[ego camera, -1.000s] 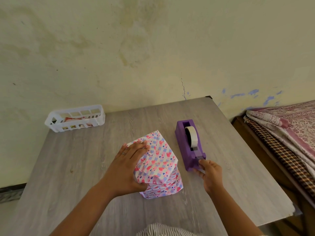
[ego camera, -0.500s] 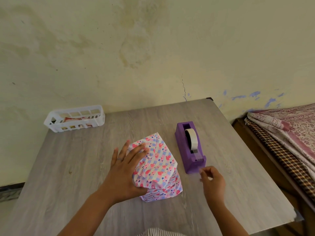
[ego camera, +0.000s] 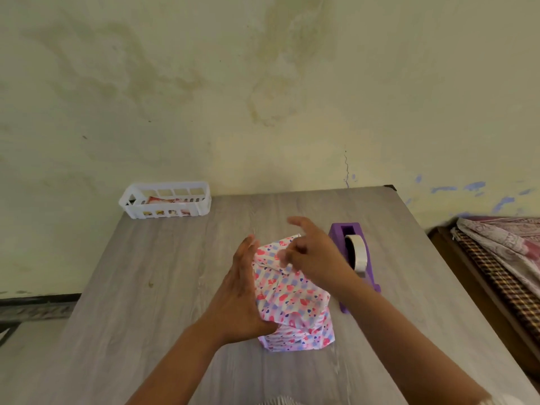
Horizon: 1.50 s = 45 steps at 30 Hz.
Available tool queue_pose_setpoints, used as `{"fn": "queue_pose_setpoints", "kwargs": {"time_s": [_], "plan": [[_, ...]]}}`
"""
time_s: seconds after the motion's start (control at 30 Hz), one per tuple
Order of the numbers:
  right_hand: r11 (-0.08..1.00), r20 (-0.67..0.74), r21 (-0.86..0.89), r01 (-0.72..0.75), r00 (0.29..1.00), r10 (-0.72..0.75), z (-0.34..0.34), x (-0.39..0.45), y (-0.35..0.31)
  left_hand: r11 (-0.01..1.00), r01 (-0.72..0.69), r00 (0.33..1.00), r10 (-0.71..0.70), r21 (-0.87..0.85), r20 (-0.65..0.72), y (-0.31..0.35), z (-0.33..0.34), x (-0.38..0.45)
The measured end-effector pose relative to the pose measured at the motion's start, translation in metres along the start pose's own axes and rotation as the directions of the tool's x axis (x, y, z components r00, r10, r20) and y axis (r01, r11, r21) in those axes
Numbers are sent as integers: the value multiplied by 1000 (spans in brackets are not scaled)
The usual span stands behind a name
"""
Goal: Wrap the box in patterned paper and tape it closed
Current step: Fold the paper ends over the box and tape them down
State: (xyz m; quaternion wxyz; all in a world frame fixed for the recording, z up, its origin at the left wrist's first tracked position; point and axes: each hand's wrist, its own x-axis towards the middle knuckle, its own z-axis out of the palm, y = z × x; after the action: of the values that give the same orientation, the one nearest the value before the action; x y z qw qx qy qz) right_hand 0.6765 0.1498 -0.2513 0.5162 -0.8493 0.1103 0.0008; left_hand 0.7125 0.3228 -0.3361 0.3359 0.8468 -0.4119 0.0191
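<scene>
The box (ego camera: 292, 299), wrapped in white paper with pink and purple hearts, stands on the grey wooden table (ego camera: 140, 287). My left hand (ego camera: 239, 293) lies flat against its left side, thumb hooked on the near face. My right hand (ego camera: 315, 258) hovers over the folded top, thumb and fingers pinched on a small, blurred piece of clear tape, index finger stretched out. The purple tape dispenser (ego camera: 340, 233) with its white roll sits just right of the box, partly hidden by my right wrist.
A white slotted basket (ego camera: 166, 200) with some packets stands at the table's far left, against the stained wall. A bed with folded patterned cloth (ego camera: 502, 252) lies beyond the table's right edge.
My right hand left the dispenser's cutter and rose leftward over the box top with the tape. My left hand slid from the top of the box to its left side.
</scene>
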Motion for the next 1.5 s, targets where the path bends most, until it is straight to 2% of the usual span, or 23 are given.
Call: {"fn": "queue_pose_setpoints", "kwargs": {"time_s": [0.07,0.23,0.43,0.57,0.67,0.93,1.0,1.07,1.13,1.2,1.27,1.33,1.37,1.4,1.43,1.5], "plan": [[995,60,-87,-44,997,49,14,16,-8,1000,-9,1000,8,-16,-6,1,0,-1],[942,87,-312,-123,984,158,30,36,-10,1000,-23,1000,23,-6,-18,3,-1,-2],[818,93,-563,-119,974,205,32,40,-22,1000,1,1000,-1,6,-4,3,0,-1],[725,91,-683,-89,974,206,30,44,-25,998,45,998,-47,44,51,-2,-1,-3],[674,36,-730,-115,978,206,17,38,-17,993,84,988,-94,79,126,-2,-2,-1],[466,-6,-876,-127,968,253,-12,12,-4,978,54,980,-90,200,179,-9,1,-2],[513,-22,-844,-154,967,255,-13,10,-2,979,44,980,-81,201,180,-8,0,0],[640,-28,-741,-205,961,276,-14,7,4,981,41,979,-77,188,189,-8,-2,1],[821,-99,-489,-296,954,285,-19,2,16,984,42,974,-79,172,214,-8,-5,0],[918,-261,-177,-355,916,304,-27,-13,32,995,71,973,-83,64,215,-10,-3,-3],[902,-337,-6,-433,850,406,-28,-37,50,952,178,971,-128,-248,203,-13,-1,-7],[850,-267,108,-516,808,525,-17,-64,67,749,296,955,-219,-593,200,-14,-1,-9],[825,-200,171,-539,801,565,-6,-77,72,645,330,942,-275,-689,194,-13,-1,-10],[805,-125,240,-543,805,580,6,-87,75,573,352,925,-336,-740,179,-12,-1,-11],[791,-55,310,-527,821,569,19,-94,75,542,375,905,-392,-752,168,-12,0,-11],[796,4,389,-464,864,503,44,-101,73,547,398,884,-444,-736,149,-11,3,-12]]}}
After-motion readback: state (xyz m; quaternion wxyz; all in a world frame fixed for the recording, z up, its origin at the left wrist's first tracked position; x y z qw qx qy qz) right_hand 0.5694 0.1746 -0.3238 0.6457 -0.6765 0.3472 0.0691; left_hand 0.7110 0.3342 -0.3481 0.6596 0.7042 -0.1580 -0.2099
